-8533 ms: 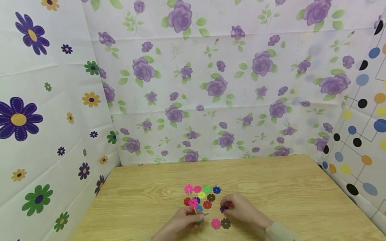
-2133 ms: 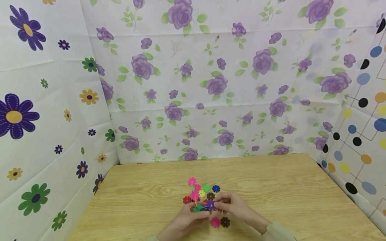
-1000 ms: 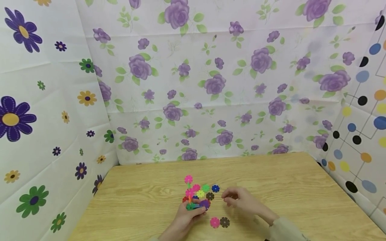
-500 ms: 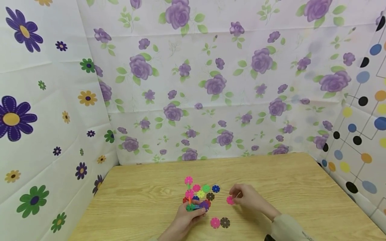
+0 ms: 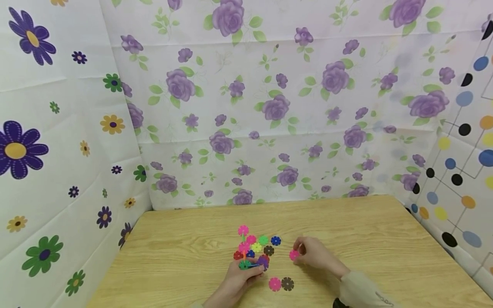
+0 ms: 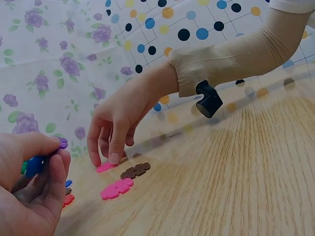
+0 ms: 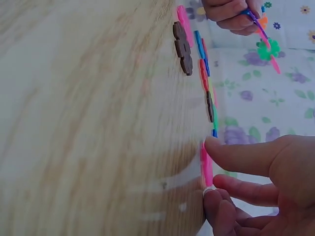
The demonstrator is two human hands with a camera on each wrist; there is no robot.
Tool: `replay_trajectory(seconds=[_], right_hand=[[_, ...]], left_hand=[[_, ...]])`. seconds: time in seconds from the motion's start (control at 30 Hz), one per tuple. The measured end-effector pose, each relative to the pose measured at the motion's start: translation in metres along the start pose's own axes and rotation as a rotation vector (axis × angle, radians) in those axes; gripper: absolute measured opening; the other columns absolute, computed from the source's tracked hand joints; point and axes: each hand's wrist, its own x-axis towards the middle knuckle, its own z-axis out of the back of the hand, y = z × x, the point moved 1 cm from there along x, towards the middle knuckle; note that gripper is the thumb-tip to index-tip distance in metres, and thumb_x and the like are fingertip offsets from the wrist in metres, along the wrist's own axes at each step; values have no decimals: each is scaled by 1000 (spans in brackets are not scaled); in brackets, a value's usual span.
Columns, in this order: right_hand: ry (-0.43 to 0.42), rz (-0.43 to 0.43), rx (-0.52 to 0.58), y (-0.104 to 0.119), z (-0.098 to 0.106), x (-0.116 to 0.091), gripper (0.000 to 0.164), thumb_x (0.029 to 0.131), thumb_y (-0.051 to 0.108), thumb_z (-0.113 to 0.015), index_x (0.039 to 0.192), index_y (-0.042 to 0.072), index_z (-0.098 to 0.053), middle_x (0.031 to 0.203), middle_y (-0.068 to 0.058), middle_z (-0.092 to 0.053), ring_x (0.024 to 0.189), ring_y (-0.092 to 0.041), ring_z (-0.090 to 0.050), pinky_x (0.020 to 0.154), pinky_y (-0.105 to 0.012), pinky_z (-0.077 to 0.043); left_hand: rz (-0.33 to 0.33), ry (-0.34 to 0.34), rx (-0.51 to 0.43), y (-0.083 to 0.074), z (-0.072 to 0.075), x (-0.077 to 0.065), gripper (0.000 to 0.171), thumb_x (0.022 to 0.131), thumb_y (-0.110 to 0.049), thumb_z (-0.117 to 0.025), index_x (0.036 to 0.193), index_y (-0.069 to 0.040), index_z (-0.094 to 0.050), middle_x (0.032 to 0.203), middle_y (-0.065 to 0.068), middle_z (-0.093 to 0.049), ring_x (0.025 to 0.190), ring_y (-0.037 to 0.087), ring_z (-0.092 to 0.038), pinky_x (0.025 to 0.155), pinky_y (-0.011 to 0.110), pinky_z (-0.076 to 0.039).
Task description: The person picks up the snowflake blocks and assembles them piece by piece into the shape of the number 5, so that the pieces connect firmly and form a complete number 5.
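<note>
chain of notched discs, pink, green, orange, blue, purple, jutted from left hand, fingers pinched its purple disc, right hand pinched a pink disc at the table

Diffuse light; wrist views perhaps soft.

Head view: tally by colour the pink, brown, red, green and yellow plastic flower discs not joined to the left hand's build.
Pink plastic flower discs: 3, counting one the right hand pinches
Brown plastic flower discs: 2
Red plastic flower discs: 2, one partly hidden
Green plastic flower disc: 1
Yellow plastic flower disc: 1
Total: 9
</note>
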Motion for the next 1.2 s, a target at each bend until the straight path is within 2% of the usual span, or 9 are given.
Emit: replay_trajectory(seconds=[0.17,0.4,0.7,0.97,1.2], right_hand=[[-20,19,-21,2,-2,0,27,71,8,-83,89,5,-64,75,-1,-57,67,-9,-48,58,-20,-42],[-11,36,-20,6,-3,-1,29,71,2,-81,87,6,-57,80,-2,-60,73,-14,-54,61,-21,-45],[-10,34,53,14,-2,-3,16,82,-3,-65,92,7,-60,78,0,-59,68,-10,-51,56,-20,-44],[2,96,131,25,-3,-5,11,86,2,-66,90,13,-66,81,3,-62,70,-5,-55,61,-20,-50],[15,151,191,37,-3,-10,8,87,3,-66,90,11,-67,83,1,-66,72,-5,-57,63,-20,-51]], left_hand=[[7,-9,5,1,2,-1,41,84,-10,-75,118,4,-57,88,5,-71,82,12,-71,77,23,-58],[10,-9,21,4,3,-1,43,84,-11,-75,120,4,-56,89,4,-71,80,10,-70,76,22,-57],[6,-4,-27,3,4,-2,37,85,-8,-73,116,1,-57,91,5,-70,83,11,-70,78,22,-57],[18,-4,-52,3,2,-2,30,85,-10,-74,110,-3,-59,87,3,-71,81,11,-70,74,20,-57],[13,-24,-61,4,-1,1,32,84,-11,-74,110,-2,-58,87,4,-70,81,12,-70,74,21,-57]])
